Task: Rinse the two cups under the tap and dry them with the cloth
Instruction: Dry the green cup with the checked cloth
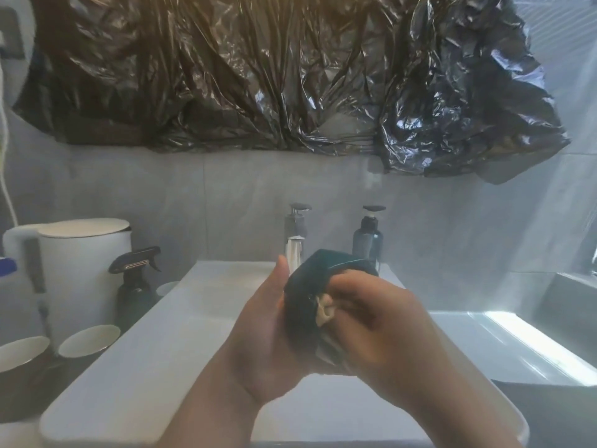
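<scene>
Head camera looks down at my white sink (pixel 161 350). Far left, at nine o'clock from my hands, stands a white kettle (pixel 80 270). In front of it, at about eight o'clock, the first cup (pixel 22 350) and the second cup (pixel 89 341) sit on the dark tabletop (pixel 29 399). They are side by side with a small gap, open side up. I think they stand there so they are easy to reach but out of the splash. I cannot tell if they are wet or dry. A black spray bottle (pixel 135 286) stands just right of the kettle.

My hands are together over the middle of the sink, I think so drips fall in. My left hand (pixel 258 334) cups the dark cloth (pixel 310 286) from the left, thumb pointing up. The cloth is bunched into a lump, and a small pale bit pokes out. I think it is only the cloth, since both cups are on the tabletop, but I cannot see inside the lump. My right hand (pixel 381 324) has its fingers curled tight round the cloth from the right.

At twelve o'clock, just behind my hands, is the shiny tap (pixel 295 250). I cannot tell if water is running. At one o'clock stands a dark soap bottle (pixel 368 237).
</scene>
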A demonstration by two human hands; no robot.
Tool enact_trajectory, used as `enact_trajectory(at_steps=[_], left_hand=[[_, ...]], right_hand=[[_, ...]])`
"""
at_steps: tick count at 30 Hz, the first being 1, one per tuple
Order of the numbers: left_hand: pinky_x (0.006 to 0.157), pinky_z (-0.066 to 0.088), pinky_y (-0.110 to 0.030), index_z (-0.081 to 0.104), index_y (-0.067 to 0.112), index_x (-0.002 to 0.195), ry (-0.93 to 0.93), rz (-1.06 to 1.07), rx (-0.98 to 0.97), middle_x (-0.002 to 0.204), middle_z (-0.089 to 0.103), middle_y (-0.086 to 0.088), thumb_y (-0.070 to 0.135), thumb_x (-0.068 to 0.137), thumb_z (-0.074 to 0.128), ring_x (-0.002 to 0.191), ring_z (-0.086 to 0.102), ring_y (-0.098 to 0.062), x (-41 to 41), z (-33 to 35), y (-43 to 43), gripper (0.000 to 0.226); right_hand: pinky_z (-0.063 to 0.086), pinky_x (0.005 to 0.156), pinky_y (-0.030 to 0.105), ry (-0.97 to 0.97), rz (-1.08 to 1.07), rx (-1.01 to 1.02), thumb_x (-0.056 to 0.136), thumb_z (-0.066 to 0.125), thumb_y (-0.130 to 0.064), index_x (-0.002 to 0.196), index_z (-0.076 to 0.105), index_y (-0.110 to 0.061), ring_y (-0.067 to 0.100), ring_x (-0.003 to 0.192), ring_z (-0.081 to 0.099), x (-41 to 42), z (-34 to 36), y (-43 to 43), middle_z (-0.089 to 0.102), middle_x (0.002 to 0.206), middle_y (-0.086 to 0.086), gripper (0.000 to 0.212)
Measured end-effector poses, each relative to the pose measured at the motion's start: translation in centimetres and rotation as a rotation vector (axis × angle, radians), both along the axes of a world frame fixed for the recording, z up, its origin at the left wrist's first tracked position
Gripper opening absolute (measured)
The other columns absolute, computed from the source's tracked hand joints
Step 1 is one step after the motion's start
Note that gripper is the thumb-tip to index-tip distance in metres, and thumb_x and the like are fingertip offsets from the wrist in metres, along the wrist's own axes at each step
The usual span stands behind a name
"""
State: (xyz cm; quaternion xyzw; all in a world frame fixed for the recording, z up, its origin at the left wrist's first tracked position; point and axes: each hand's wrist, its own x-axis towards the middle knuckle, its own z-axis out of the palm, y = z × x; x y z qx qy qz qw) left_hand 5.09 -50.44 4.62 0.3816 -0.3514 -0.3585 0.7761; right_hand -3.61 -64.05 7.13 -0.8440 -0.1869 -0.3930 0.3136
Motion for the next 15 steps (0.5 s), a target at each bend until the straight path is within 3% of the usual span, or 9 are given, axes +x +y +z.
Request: enact_trajectory(at_steps=[3,6,9,12,15], left_hand=[[0.082,0.051,-0.047,0.076,0.019,0.114,-0.038,0.158,-0.005,0.113,0.074,-0.011,0.055,0.087,0.052,0.097,0.068,-0.029,-0.3,0.3,-0.1,0.051],[0.076,0.046,-0.039,0.079,0.025,0.105,-0.155,0.276,0.002,0.1,0.076,-0.002,0.046,0.086,0.05,0.088,0.068,-0.021,-1.1,0.6,-0.3,0.041],[0.074,0.053,-0.036,0.076,0.031,0.109,-0.295,0.296,-0.002,0.099,0.075,0.002,0.037,0.086,0.054,0.087,0.068,-0.015,-1.6,0.6,-0.8,0.032],[0.092,0.054,-0.043,0.057,0.028,0.133,-0.383,0.331,-0.056,0.12,0.069,-0.008,0.027,0.08,0.061,0.112,0.065,-0.026,-1.6,0.4,-1.3,0.053],[0.106,0.042,-0.054,0.043,0.033,0.145,-0.403,0.429,-0.092,0.129,0.064,-0.016,0.026,0.07,0.066,0.125,0.058,-0.034,-1.3,0.1,-1.5,0.078]], right_hand=[[0.044,0.059,0.011,0.048,0.052,0.093,0.08,0.072,-0.003,0.075,0.066,-0.033,0.007,0.066,0.061,0.4,-0.3,0.2,0.064,0.071,-0.019,0.031],[0.034,0.056,0.002,-0.063,-0.033,-0.028,0.076,0.066,-0.004,0.063,0.048,-0.04,-0.002,0.063,0.052,0.5,-0.2,0.7,0.051,0.066,-0.024,0.042],[0.031,0.052,0.005,-0.076,-0.003,0.094,0.073,0.051,-0.02,0.061,0.047,-0.031,0.0,0.057,0.046,0.4,-0.1,0.3,0.048,0.06,-0.021,0.017],[0.043,0.048,0.029,0.061,-0.016,0.218,0.082,0.051,-0.033,0.077,0.07,-0.031,0.013,0.051,0.048,0.3,-0.2,-0.5,0.054,0.054,-0.013,0.02],[0.039,0.044,0.016,0.255,0.261,0.536,0.101,0.056,-0.024,0.088,0.071,-0.003,0.002,0.034,0.042,-0.5,0.6,0.1,0.048,0.04,-0.013,0.029]])
